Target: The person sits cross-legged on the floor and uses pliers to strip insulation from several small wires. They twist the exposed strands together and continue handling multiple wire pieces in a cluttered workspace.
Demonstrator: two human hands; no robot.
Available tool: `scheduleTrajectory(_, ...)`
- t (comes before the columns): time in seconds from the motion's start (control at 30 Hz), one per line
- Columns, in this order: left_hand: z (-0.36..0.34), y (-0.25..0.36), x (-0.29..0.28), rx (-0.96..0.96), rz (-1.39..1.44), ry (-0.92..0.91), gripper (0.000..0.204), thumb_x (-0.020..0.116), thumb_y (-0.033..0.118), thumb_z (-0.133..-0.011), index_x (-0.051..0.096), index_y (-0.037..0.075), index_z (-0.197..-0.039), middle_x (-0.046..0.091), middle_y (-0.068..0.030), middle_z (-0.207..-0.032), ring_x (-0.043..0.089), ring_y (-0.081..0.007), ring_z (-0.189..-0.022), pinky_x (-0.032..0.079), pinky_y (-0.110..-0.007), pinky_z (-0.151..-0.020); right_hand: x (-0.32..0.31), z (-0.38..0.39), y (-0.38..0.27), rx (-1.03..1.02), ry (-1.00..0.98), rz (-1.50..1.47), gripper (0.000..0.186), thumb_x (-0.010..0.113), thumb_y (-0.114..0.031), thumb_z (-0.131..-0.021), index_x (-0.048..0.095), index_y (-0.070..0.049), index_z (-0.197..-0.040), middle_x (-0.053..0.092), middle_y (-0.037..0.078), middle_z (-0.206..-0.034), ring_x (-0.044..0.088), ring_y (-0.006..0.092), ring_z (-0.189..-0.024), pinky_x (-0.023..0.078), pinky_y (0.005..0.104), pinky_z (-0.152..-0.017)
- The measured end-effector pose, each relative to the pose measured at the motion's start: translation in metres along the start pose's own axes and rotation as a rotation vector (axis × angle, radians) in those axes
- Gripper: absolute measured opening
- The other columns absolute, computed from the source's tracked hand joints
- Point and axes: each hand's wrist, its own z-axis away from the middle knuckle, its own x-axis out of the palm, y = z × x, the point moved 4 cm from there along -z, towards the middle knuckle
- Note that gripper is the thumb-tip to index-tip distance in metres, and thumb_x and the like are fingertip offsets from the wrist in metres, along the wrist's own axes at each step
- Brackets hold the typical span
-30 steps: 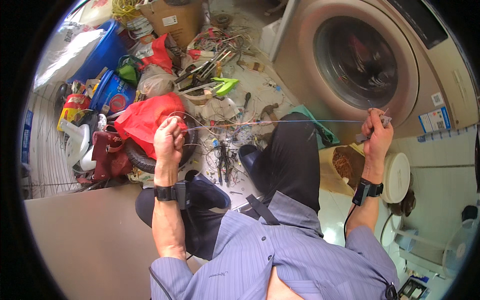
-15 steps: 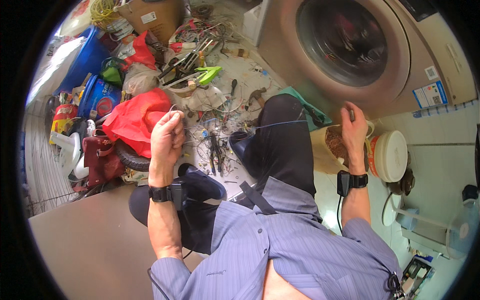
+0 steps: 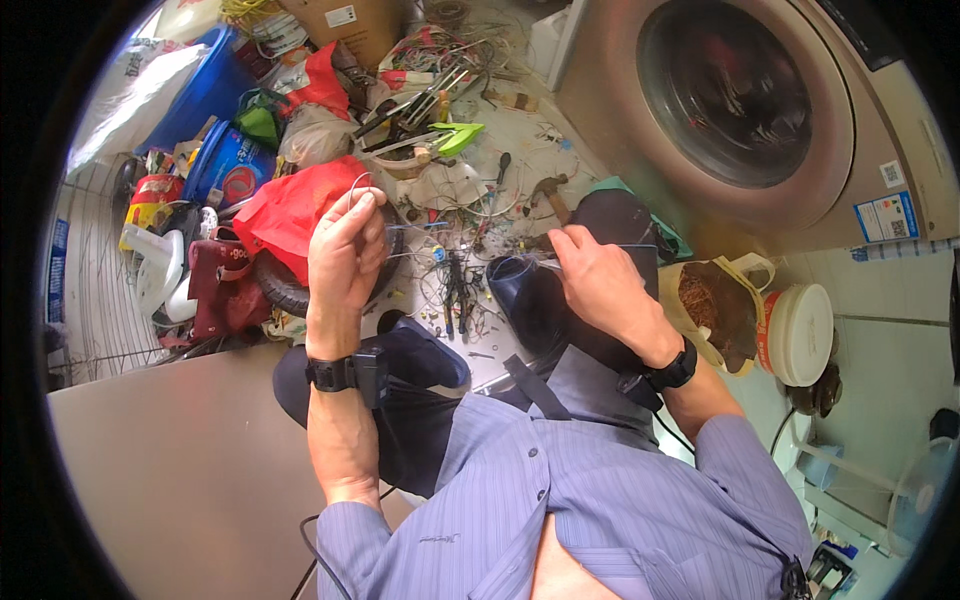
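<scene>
My left hand [image 3: 350,230] is raised over the red plastic bag [image 3: 280,220], its thumb and fingers pinched on a thin wire [image 3: 355,178] that loops up above them. My right hand [image 3: 590,275] is closed beside my right knee, with a small light metal tool [image 3: 548,262] partly showing at its fingers; the rest of it is hidden. Thin blue and pale strands run between the hands, though their ends are hard to make out. A hammer [image 3: 555,200] and a screwdriver [image 3: 500,175] lie on the littered floor beyond.
A washing machine [image 3: 580,100] stands at upper right, with an open bag [image 3: 710,310] and white bucket [image 3: 805,335] below it. Left are blue tubs [image 3: 225,165], a tyre [image 3: 275,290], a wire rack [image 3: 95,270] and scrap. A grey panel [image 3: 160,450] fills the lower left.
My right hand has moved left and down from near the washing machine to over my knee. My left hand has risen slightly. The long taut strand between the hands has slackened.
</scene>
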Motion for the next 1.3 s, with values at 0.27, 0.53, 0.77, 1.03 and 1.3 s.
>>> scheduleTrajectory(0.27, 0.009, 0.028, -0.032, 0.166, 0.022, 0.167, 0.018, 0.053, 0.017, -0.107, 0.064, 0.003, -0.110, 0.051, 0.0016, -0.068, 0.036, -0.0050, -0.046, 0.028, -0.021, -0.040, -0.012, 0.002, 0.016, -0.118, 0.050, -0.245, 0.008, 0.067, -0.010, -0.084, 0.067, -0.003, -0.087, 0.070, 0.017, -0.083, 0.069, 0.0389, -0.074, 0.055, 0.0482, -0.066)
scheduleTrajectory(0.53, 0.006, 0.020, -0.039, 0.152, -0.029, 0.241, 0.015, 0.057, 0.014, -0.104, 0.067, 0.002, -0.107, 0.055, 0.0004, -0.067, 0.040, -0.0062, -0.046, 0.029, -0.021, -0.041, -0.048, 0.002, 0.033, 0.375, -0.263, -0.809, 0.011, 0.066, -0.012, -0.094, 0.071, -0.003, -0.095, 0.061, -0.001, -0.066, 0.057, 0.0090, -0.062, 0.045, 0.0285, -0.058)
scheduleTrajectory(0.77, -0.009, -0.007, -0.019, 0.059, -0.160, 0.162, 0.014, 0.061, 0.017, -0.103, 0.067, 0.005, -0.106, 0.052, 0.0047, -0.067, 0.038, -0.0037, -0.047, 0.027, -0.020, -0.041, -0.057, 0.004, 0.022, 0.266, -0.530, -0.957, 0.010, 0.067, -0.013, -0.095, 0.073, -0.005, -0.096, 0.062, -0.001, -0.066, 0.053, 0.0056, -0.060, 0.040, 0.0237, -0.055)
scheduleTrajectory(1.03, -0.030, -0.035, 0.007, -0.016, -0.823, 0.186, 0.037, 0.051, 0.022, -0.107, 0.060, -0.002, -0.133, 0.073, -0.0090, -0.108, 0.070, -0.0128, -0.074, 0.049, -0.023, -0.047, -0.061, 0.000, 0.024, 0.241, -0.466, -1.346, 0.017, 0.069, -0.019, -0.095, 0.071, -0.003, -0.093, 0.065, 0.004, -0.066, 0.051, 0.0072, -0.050, 0.037, 0.0229, -0.048)
scheduleTrajectory(1.3, 0.007, -0.032, 0.075, -0.078, -0.433, -0.272, 0.042, 0.054, 0.028, -0.107, 0.058, 0.000, -0.137, 0.068, -0.0131, -0.128, 0.070, -0.0215, -0.110, 0.056, -0.024, -0.052, -0.048, -0.012, 0.012, 0.247, -0.508, -1.394, 0.018, 0.068, -0.020, -0.097, 0.071, -0.002, -0.095, 0.067, 0.006, -0.067, 0.052, 0.0076, -0.051, 0.037, 0.0223, -0.048)
